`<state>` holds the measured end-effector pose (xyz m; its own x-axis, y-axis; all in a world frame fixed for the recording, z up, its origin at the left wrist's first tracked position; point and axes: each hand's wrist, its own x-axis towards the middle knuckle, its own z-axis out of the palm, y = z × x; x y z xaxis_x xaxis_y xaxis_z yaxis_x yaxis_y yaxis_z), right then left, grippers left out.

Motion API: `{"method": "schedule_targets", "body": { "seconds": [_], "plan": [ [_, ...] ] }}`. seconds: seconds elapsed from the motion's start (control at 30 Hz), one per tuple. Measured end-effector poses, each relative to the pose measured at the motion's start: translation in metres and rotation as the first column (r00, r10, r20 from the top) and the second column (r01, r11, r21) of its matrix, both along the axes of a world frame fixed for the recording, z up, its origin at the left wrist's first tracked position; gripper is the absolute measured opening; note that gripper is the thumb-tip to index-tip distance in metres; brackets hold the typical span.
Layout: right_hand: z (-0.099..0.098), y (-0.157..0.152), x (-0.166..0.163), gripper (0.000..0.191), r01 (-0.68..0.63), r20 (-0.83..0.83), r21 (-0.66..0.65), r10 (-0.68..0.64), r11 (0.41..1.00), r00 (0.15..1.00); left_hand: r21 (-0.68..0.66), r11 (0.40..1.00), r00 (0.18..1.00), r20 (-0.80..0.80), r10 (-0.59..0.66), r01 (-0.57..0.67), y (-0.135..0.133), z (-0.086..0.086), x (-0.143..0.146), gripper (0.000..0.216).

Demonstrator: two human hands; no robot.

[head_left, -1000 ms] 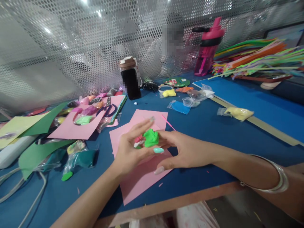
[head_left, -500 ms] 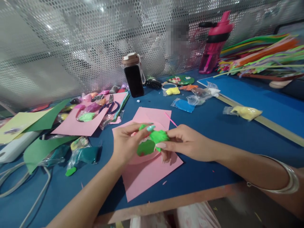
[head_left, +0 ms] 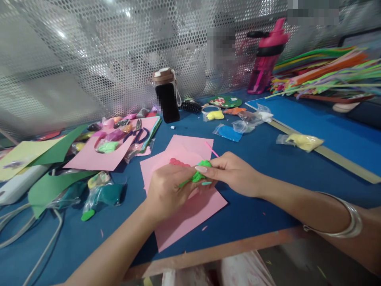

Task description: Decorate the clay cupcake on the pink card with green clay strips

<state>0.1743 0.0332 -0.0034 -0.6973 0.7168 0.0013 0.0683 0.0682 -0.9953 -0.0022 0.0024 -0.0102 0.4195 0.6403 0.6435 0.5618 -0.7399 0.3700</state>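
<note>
Green clay, a bright bumpy lump, is held between the person's two hands in the head view, above overlapping pink paper on a blue table. The right hand has its thumb, pale-nailed, pressed on the clay, clamped against fingers mostly hidden beneath. The left hand is closed about the lump from the other side; a turquoise nail shows just below it, though how the remaining fingers lie cannot be told. Beyond the left knuckles a red piece peeks out, partly covered.

Near the right hand, a thin pink stick lies with one end on the paper. Farther back are a blue packet and a yellow lump. Left of the hands, dark-handled scissors rest on stacked sheets, near a teal packet with a flat green disc at its lower end.
</note>
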Motion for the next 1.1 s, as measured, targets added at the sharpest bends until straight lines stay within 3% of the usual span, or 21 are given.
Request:
{"method": "schedule_targets", "body": {
  "seconds": [0.07, 0.17, 0.23, 0.37, 0.5, 0.6, 0.73, 0.83, 0.93, 1.03, 1.1],
  "plan": [
    [-0.001, 0.003, 0.001, 0.042, 0.058, -0.061, -0.054, -0.061, 0.997, 0.996, 0.082, 0.995, 0.999, 0.005, 0.05, -0.051, 0.002, 0.0, -0.004, 0.012],
    [-0.002, 0.006, 0.002, 0.04, 0.111, -0.202, -0.14, -0.139, 0.984, 0.969, 0.048, 0.982, 0.974, 0.141, 0.176, -0.184, 0.003, 0.001, -0.01, 0.014],
    [0.0, 0.006, 0.002, 0.037, 0.071, -0.267, -0.172, -0.116, 0.982, 0.957, 0.048, 0.972, 0.955, 0.202, 0.216, -0.23, 0.003, 0.002, -0.011, 0.017],
    [0.006, -0.004, 0.0, 0.035, -0.105, -0.212, -0.051, 0.092, 0.993, 0.973, 0.11, 0.988, 0.993, 0.055, 0.101, -0.107, -0.001, 0.0, -0.006, 0.054],
    [0.009, -0.015, -0.002, 0.028, -0.265, 0.066, 0.156, 0.258, 0.952, 0.964, 0.223, 0.968, 0.992, -0.085, -0.096, 0.113, -0.005, -0.003, 0.0, 0.036],
    [0.008, -0.014, -0.003, 0.022, -0.307, 0.032, 0.123, 0.306, 0.944, 0.952, 0.306, 0.934, 0.98, -0.131, -0.149, 0.182, -0.004, -0.002, -0.003, 0.028],
    [0.008, -0.007, 0.0, 0.025, -0.206, -0.073, -0.085, 0.201, 0.975, 0.977, 0.389, 0.912, 0.984, -0.162, -0.072, 0.131, -0.001, 0.005, -0.009, 0.02],
    [0.01, -0.002, 0.003, 0.033, -0.097, -0.059, -0.074, 0.093, 0.993, 0.994, 0.359, 0.93, 0.991, -0.126, -0.04, 0.083, -0.002, 0.011, -0.01, 0.014],
    [0.009, 0.004, 0.006, 0.037, 0.024, -0.137, -0.033, -0.028, 0.999, 0.99, 0.248, 0.963, 0.994, 0.058, 0.091, -0.102, -0.003, 0.012, -0.012, 0.012],
    [0.005, 0.011, 0.007, 0.039, -0.014, -0.264, -0.136, -0.022, 0.991, 0.964, 0.149, 0.944, 0.927, 0.287, 0.242, -0.293, -0.001, 0.006, -0.016, 0.017],
    [0.002, 0.013, 0.005, 0.038, -0.093, -0.352, -0.207, 0.015, 0.974, 0.936, 0.103, 0.953, 0.907, 0.352, 0.232, -0.284, 0.003, 0.002, -0.018, 0.03]
  ]
}}
